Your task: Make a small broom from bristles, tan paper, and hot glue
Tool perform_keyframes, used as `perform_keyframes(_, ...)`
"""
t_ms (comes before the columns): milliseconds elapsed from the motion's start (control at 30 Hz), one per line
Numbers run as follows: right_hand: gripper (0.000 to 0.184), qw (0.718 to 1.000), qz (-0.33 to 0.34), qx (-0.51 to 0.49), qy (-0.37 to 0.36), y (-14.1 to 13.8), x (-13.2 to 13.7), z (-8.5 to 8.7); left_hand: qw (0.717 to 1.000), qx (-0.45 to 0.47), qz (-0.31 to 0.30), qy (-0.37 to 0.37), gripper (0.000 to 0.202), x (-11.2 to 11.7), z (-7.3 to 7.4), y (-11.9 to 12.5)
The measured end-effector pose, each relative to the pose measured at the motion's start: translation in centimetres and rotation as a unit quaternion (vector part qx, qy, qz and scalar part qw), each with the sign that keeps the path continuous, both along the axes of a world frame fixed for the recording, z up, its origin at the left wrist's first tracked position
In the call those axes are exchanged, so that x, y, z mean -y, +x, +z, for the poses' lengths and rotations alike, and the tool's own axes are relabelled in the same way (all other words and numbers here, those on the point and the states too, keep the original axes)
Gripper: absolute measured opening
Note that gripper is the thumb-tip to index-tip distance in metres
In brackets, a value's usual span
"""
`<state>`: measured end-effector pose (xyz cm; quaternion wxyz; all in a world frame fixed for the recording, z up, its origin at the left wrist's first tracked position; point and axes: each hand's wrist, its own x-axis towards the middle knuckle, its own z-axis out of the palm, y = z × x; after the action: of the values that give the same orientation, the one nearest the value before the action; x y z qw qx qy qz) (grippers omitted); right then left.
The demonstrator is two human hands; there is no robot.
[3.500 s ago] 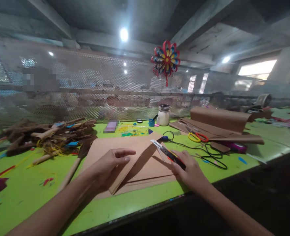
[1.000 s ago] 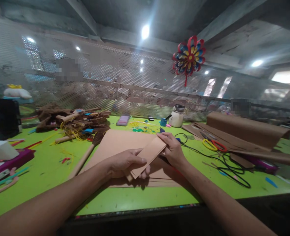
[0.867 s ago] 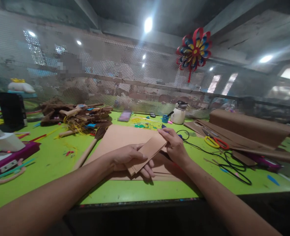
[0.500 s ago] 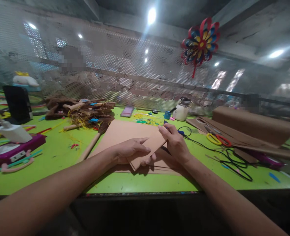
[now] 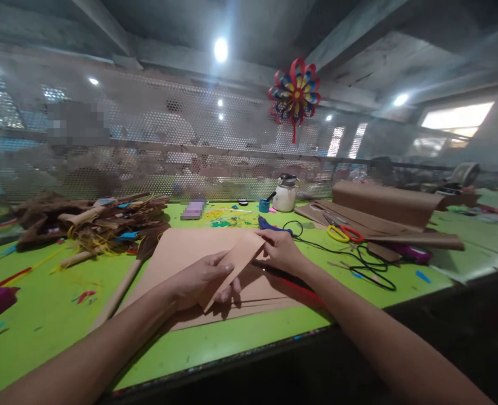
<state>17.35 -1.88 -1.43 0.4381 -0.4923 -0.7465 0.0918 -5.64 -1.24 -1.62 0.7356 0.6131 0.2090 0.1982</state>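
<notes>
A folded strip of brown kraft paper (image 5: 237, 260) is held slanting above a stack of larger brown paper sheets (image 5: 185, 247). My left hand (image 5: 204, 281) grips its lower end, thumb on top and fingers underneath. My right hand (image 5: 283, 251) pinches the upper right end between thumb and fingers. Beneath my right wrist lies a long black and red tool (image 5: 303, 289), partly hidden, its kind unclear. Just beyond the right hand is a blue-handled object (image 5: 272, 225) with a black cord. A brush with a wooden handle (image 5: 124, 284) lies along the left side of the sheets.
On the green table (image 5: 181, 354), a heap of brown paper pieces and yellow fibres (image 5: 117, 219) lies at left. Scissors (image 5: 344, 232), a looped black cord (image 5: 375, 275) and rolled brown paper (image 5: 384, 205) are at right. A white jug (image 5: 285, 194) and blue pot (image 5: 264, 205) stand behind.
The head view has turned right, so the scene sits further left. Both hands keep hold of the paper strip, which is now tilted more on its edge. The black and red tool shows more.
</notes>
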Motion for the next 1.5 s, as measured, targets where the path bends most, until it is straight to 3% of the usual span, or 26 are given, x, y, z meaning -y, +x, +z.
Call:
perform_keyframes(167, 0.014, 0.988, -0.02, 0.141, -0.055, 3.0, 3.6, 1.8, 0.998, 0.002, 0.052, 0.03, 0.031, 0.3, 0.5, -0.3)
perform_keyframes(267, 0.027, 0.962, -0.022, 0.259, -0.084, 4.2, 7.0, 1.2, 0.997, -0.004, 0.074, 0.023, 0.025, -0.1, 0.5, -0.2)
perform_keyframes(400, 0.031, 0.944, -0.06, 0.31, -0.096, 4.1, 9.5, -0.5, 0.998, -0.022, 0.056, -0.004, 0.022, -1.3, 0.0, -0.4)
perform_keyframes(533, 0.024, 0.933, -0.081, 0.326, -0.128, 3.3, 9.0, -0.6, 0.999, -0.017, 0.043, -0.015, 0.02, -1.9, -0.4, -0.8)
perform_keyframes(733, 0.017, 0.948, -0.13, 0.218, -0.193, 4.4, 8.5, 0.7, 0.998, -0.005, 0.05, -0.029, 0.019, -1.8, -0.5, -0.7)
perform_keyframes(833, 0.013, 0.954, -0.174, 0.186, -0.159, 4.6, 8.8, 0.9, 0.997, -0.002, 0.053, -0.053, 0.018, -2.0, -0.6, -0.8)
perform_keyframes(933, 0.019, 0.948, -0.192, 0.239, -0.089, 3.9, 8.8, 1.0, 0.997, -0.003, 0.036, -0.068, 0.02, -2.1, -0.6, -0.9)
perform_keyframes(1033, 0.04, 0.91, -0.198, 0.362, -0.023, 2.9, 8.2, 0.8, 0.998, 0.005, 0.033, -0.047, 0.022, -2.0, -0.7, -0.9)
perform_keyframes(1133, 0.038, 0.874, -0.215, 0.435, 0.016, 2.1, 7.2, 0.7, 0.999, 0.01, 0.049, -0.015, 0.021, -1.8, -0.7, -1.0)
perform_keyframes(1333, 0.036, 0.894, -0.217, 0.392, 0.001, 2.3, 6.5, 0.8, 0.998, 0.021, 0.05, -0.036, 0.021, -1.9, -0.7, -1.0)
perform_keyframes(1500, 0.038, 0.891, -0.235, 0.387, -0.036, 3.8, 7.0, 0.3, 0.998, 0.015, 0.057, -0.037, 0.021, -1.8, -0.6, -0.9)
